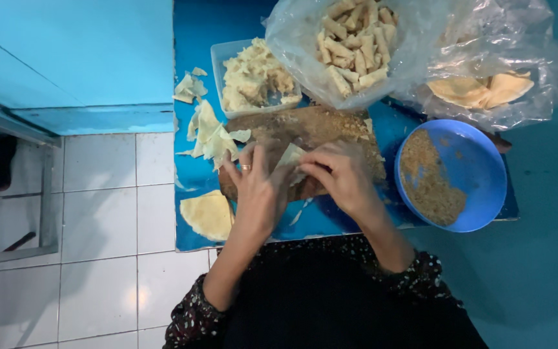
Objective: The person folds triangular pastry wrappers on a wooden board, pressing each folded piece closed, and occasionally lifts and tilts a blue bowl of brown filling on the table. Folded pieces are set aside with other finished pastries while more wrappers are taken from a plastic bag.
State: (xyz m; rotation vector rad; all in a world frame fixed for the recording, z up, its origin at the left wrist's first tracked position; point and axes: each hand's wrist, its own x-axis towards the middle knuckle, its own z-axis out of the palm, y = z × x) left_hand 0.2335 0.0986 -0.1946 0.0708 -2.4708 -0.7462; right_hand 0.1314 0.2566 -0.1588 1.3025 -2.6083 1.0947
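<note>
Both hands work at the centre of the blue bench [195, 26]: left hand [259, 187] and right hand [340, 178] pinch a pale wrapper sheet [292, 155] over the crumb-dusted board [318, 126]. The sheet looks thin, limp and tear-prone; best held lightly at its folded edges. A blue crumb bowl [485, 174] sits at 3 o'clock, a filling tub [222, 55] at 11.
</note>
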